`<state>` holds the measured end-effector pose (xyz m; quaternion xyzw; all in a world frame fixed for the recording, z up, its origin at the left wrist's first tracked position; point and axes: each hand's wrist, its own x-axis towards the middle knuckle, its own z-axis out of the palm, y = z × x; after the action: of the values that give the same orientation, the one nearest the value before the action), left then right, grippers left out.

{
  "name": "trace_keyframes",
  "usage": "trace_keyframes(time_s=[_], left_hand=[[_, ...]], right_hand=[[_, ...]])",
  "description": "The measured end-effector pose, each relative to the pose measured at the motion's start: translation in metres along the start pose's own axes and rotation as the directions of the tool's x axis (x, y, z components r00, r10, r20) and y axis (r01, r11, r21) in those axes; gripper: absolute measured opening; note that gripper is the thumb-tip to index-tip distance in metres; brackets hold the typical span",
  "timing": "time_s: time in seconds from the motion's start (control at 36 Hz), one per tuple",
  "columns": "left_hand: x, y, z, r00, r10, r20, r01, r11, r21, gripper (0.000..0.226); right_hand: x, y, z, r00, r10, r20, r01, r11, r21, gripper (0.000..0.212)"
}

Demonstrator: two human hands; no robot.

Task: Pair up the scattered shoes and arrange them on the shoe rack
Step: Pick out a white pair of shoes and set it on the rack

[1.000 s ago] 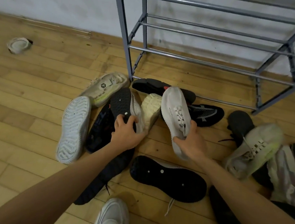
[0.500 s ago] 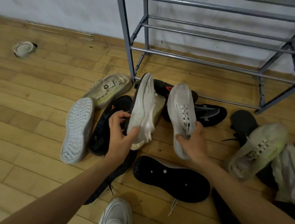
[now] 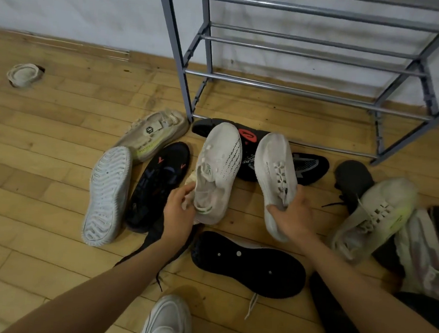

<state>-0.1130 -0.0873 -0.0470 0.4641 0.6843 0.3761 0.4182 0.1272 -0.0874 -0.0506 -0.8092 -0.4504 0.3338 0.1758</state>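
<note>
My left hand (image 3: 179, 210) grips the heel of a white knit sneaker (image 3: 218, 171), upper facing me, toe pointing away. Beside it, my right hand (image 3: 292, 216) holds the heel of a matching white sneaker (image 3: 276, 170), also toe away. Both shoes hover over a pile of scattered shoes on the wooden floor. The grey metal shoe rack (image 3: 311, 92) stands just beyond them against the white wall, and its bars carry nothing.
Around the hands lie a sole-up white shoe (image 3: 107, 194), a black shoe with orange marks (image 3: 159, 185), a beige strap shoe (image 3: 152, 134), a sole-up black shoe (image 3: 248, 264), black shoes under the rack front, pale sneakers at right (image 3: 374, 218). One lone shoe (image 3: 23, 74) lies far left.
My left hand picked up the second white sneaker and turned it from sole-side to upper facing me. My right hand kept its shoe, shifting it slightly right.
</note>
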Motion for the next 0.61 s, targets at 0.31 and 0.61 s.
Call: trace_keyframes(time_s=[0.31, 0.61], left_hand=[[0.003, -0.002, -0.001, 0.983, 0.162, 0.086, -0.174, 0.971, 0.164, 0.054], [-0.005, 0.0, 0.029, 0.681, 0.517, 0.518, -0.696, 0.238, 0.678, 0.033]], right_hand=[[0.007, 0.023, -0.001, 0.991, 0.055, 0.12, -0.064, 0.995, 0.072, 0.096], [0.004, 0.044, -0.027, 0.912, 0.17, 0.375, -0.322, 0.861, 0.393, 0.046]])
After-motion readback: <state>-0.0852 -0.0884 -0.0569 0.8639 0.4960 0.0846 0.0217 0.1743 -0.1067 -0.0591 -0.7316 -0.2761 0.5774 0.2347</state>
